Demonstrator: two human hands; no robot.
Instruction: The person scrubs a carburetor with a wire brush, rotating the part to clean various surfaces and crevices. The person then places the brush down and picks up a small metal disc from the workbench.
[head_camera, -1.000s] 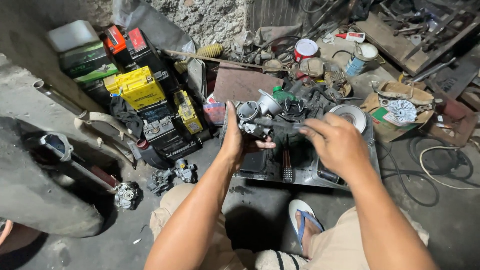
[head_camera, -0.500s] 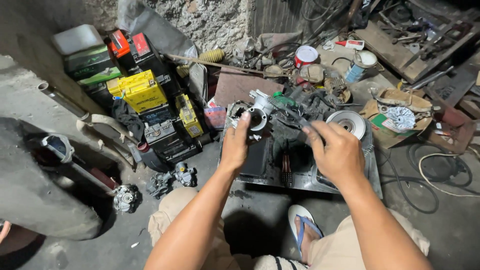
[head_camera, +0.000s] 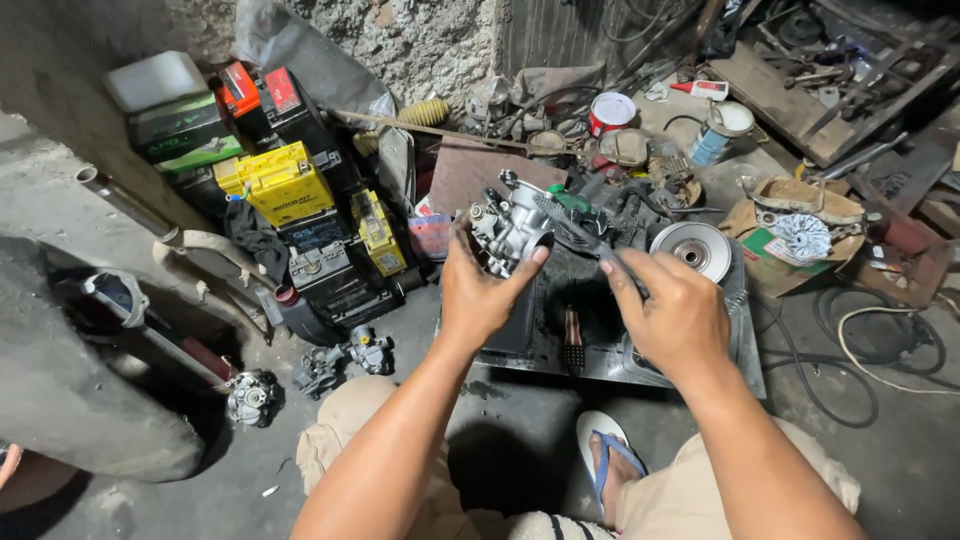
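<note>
My left hand (head_camera: 482, 292) grips a grey metal carburettor (head_camera: 512, 222) and holds it up above a dirty metal tray (head_camera: 600, 362). My right hand (head_camera: 672, 312) holds a thin dark tool (head_camera: 572, 224) whose tip reaches the carburettor's top. Both forearms stretch out from the bottom of the view. A brush (head_camera: 572, 342) with a dark handle lies in the tray under my hands. A round silver pulley disc (head_camera: 692, 248) rests at the tray's far right corner.
Stacked batteries, yellow (head_camera: 282, 184), black and red-topped, stand at the left by a stone wall. Two more carburettors (head_camera: 342, 360) lie on the floor, another (head_camera: 250, 396) further left. A cardboard box with a fan part (head_camera: 802, 236), cables, cans and scrap fill the right. My sandalled foot (head_camera: 608, 462) is below the tray.
Both hands have lifted the carburettor slightly and turned it. My right hand has shifted left, with the tool now at the carburettor's top.
</note>
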